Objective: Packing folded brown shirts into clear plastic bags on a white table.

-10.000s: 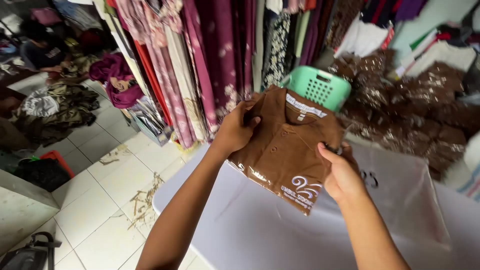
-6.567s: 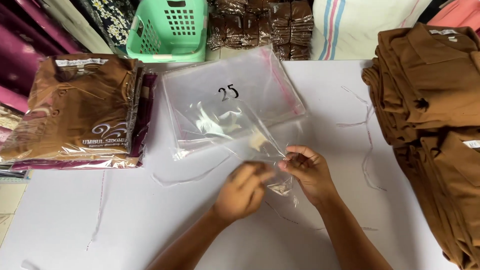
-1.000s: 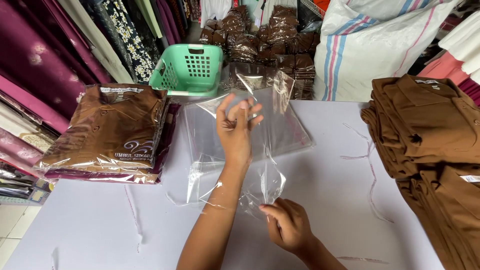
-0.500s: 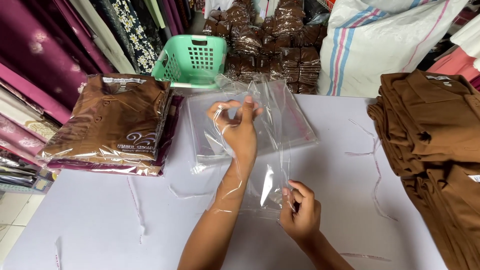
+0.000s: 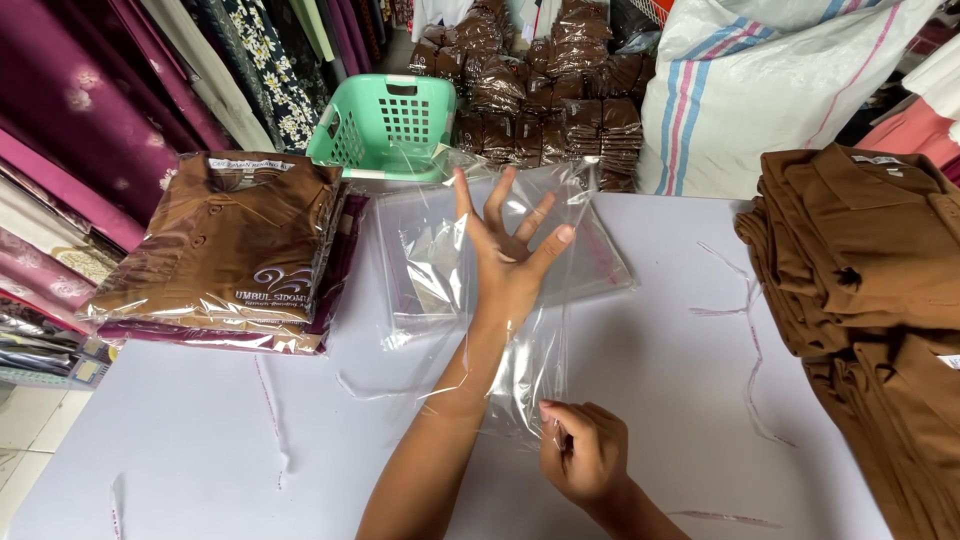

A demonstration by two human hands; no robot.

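the left hand (image 5: 505,262) sits inside a clear plastic bag (image 5: 520,330), fingers spread wide and flat, so this grip is open and pinches nothing; it only props the film apart from within. the right hand (image 5: 585,455) is closed in a pinch on the bag's open lip, at about six o'clock from the left hand. the bag runs from that pinch up the left forearm to the fingertips, lifted a little off the white bench (image 5: 650,380), its far end over the stack of empty clear bags (image 5: 430,260) that lies flat at twelve o'clock of the pinch.

outward from the hands: at nine o'clock a pile of bagged brown shirts (image 5: 225,245) rests near the bench's left edge. at three o'clock a stack of unbagged brown shirts (image 5: 860,250) stands well apart from both hands. thin clear strips (image 5: 748,330) lie scattered across the bench. a green basket (image 5: 385,125) sits at eleven o'clock past the empty bags, with more small brown packs (image 5: 560,100) behind it and a striped white sack (image 5: 760,90) at one o'clock.

what could go wrong, as i judge it: the film looks thin, and the spread fingers could split a seam if pushed hard against it. the pinch holds only a small bit of the lip, so it may slip and let the mouth fall shut around the arm. the raised bag end could also drag the top sheets of the empty stack out of line.
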